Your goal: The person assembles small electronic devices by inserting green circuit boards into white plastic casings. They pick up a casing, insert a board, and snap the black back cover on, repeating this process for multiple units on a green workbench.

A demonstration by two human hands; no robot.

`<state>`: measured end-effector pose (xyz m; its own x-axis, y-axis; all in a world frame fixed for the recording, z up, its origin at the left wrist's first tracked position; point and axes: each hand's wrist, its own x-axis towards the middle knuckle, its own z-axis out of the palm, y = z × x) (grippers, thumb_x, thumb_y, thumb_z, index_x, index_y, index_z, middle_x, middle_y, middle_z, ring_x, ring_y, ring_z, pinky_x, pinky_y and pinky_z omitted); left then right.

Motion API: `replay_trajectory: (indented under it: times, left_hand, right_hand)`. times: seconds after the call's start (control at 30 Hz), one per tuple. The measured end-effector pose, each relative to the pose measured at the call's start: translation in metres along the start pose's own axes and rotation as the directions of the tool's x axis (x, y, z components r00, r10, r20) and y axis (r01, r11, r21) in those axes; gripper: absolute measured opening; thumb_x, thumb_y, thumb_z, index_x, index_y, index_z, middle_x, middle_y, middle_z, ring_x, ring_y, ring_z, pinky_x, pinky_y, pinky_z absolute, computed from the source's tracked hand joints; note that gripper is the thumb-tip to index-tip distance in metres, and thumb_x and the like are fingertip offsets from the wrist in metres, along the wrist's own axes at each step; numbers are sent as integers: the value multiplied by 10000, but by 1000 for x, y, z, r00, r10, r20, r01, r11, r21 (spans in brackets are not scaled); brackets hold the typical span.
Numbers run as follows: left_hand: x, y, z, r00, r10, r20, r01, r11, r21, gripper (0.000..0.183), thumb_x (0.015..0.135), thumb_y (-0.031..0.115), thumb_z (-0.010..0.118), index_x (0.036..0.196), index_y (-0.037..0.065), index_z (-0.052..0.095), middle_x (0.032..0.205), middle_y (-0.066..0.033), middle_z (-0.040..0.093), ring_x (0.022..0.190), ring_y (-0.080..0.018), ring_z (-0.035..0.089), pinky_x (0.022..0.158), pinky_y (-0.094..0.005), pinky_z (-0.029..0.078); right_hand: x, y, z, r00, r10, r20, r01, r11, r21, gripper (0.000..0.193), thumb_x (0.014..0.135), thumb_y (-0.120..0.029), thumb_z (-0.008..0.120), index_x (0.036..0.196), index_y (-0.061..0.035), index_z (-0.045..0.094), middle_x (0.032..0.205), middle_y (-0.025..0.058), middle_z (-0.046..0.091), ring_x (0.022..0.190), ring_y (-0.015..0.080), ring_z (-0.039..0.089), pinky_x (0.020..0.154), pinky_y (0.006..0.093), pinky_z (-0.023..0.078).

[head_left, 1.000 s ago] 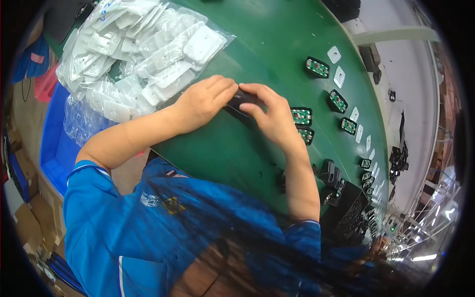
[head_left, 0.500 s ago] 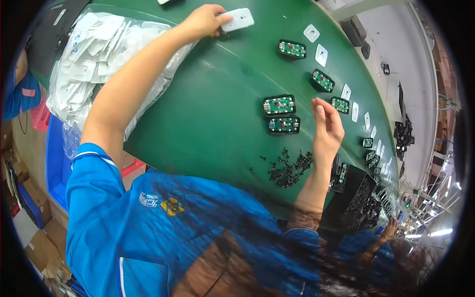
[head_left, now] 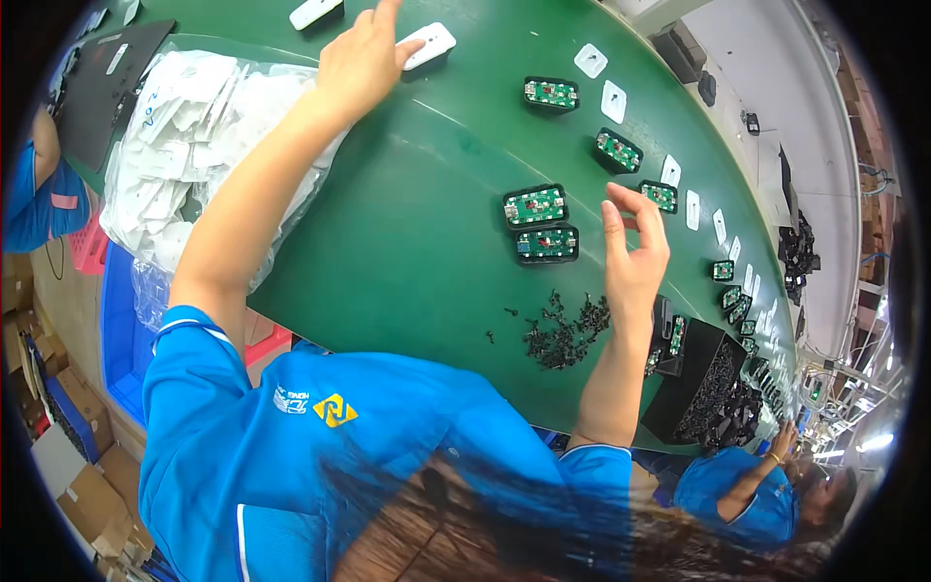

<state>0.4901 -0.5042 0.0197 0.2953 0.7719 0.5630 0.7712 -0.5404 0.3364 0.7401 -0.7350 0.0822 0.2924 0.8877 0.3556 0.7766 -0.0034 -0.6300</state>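
Note:
At the table's far side, my left hand [head_left: 367,58] is open, fingers stretched out. Its thumb lies at the edge of a white cover [head_left: 430,44] that sits on a black case. A second white-topped black case [head_left: 316,14] stands just beyond that hand. My right hand [head_left: 637,242] hovers with loosely curved fingers, thumb and forefinger slightly apart and nothing visible between them. Left of it are two black cases with green circuit boards, one farther [head_left: 535,206] and one nearer [head_left: 547,244]. A pile of small black screws [head_left: 567,332] lies beside my right wrist.
A clear bag of white covers [head_left: 184,145] lies at left, above a blue bin [head_left: 121,335]. Open board cases [head_left: 618,151] and loose white covers [head_left: 613,102] curve along the right edge. A black box of small parts [head_left: 713,383] and a co-worker [head_left: 742,490] are at lower right.
My left hand has moved left, and the white cover it held now rests on a black case. The right hand's fingers have spread slightly. The view has shifted a little.

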Motion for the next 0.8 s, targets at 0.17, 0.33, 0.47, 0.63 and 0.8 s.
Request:
replay_trajectory:
  times: [0.17,0.33,0.47,0.63,0.8]
  left_hand:
    - [-63,57,-67,973,159,166,-106,951,-289,283,852,167,654,1116,97,580,820,-52,544,606,-189,542,579,-323,455]
    - [-88,61,-65,926,156,344,-19,929,-369,206,859,209,634,1014,83,585,874,-83,563,712,-276,597,620,-374,487]
    - [-66,73,-52,932,168,320,-22,910,-415,197,865,207,626,1016,87,587,879,-68,573,723,-263,602,648,-380,491]
    - [-33,79,-7,952,256,168,-182,914,-362,338,839,211,661,1134,83,556,972,-84,553,808,-230,569,706,-342,486]
    - [2,80,54,943,307,131,-288,947,-143,564,720,279,749,1176,47,510,1090,-143,521,1053,-317,507,807,-385,497]
  right_hand:
    - [-35,-16,-34,946,108,305,0,943,-334,164,765,-134,697,862,-41,603,807,74,589,708,222,583,661,339,471]
    - [-97,-8,-27,869,225,440,-76,940,-332,357,700,-169,748,995,-56,582,898,105,556,858,314,562,727,394,478]
    - [-117,-6,-8,921,136,365,-20,952,-305,262,745,-140,714,958,-46,594,876,93,540,843,289,549,699,380,472]
    - [-108,-7,-11,960,55,275,22,963,-270,136,767,-134,694,853,-62,617,818,75,572,772,267,565,674,366,468]
    - [-37,-4,-27,998,36,61,-26,988,-149,118,829,-143,672,860,-34,639,818,70,616,696,195,577,642,306,457]
